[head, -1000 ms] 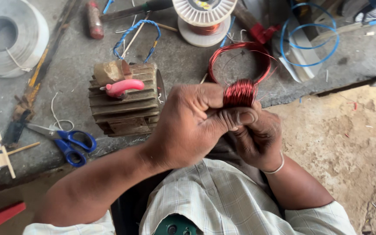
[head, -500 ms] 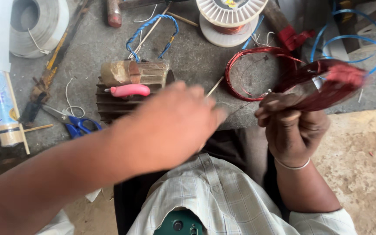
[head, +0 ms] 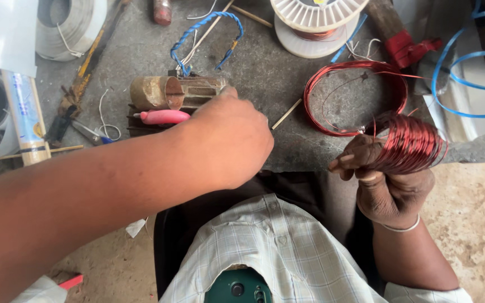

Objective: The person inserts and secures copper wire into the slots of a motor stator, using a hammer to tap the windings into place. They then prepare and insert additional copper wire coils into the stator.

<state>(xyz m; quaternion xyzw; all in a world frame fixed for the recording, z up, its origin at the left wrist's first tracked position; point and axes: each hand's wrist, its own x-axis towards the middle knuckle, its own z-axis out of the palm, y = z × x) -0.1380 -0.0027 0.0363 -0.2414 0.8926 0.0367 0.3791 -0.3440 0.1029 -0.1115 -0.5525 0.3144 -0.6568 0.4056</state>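
Grey stone worktop [head: 265,67], cluttered. Right hand [head: 385,179] grips one bundled coil of red enamelled wire [head: 411,143], glossy and tightly wound, held off the bench edge. One loose red wire loop [head: 355,98] lies beside it. Left hand [head: 228,140] reaches over the motor stator [head: 169,92], its grip hidden. One pink-handled tool [head: 164,116], one wire spool [head: 315,22].

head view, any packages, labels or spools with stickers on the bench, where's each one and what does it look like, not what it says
Printed tube: left edge of the bench, lying lengthwise, a cylinder with a light blue and white wrapper and tan end.
White plastic spool: top centre, round ribbed flange with a yellow sticker at its hub, copper-coloured wire wound on it.
White sheet: top left corner, flat and blank.
No screens or signs show.
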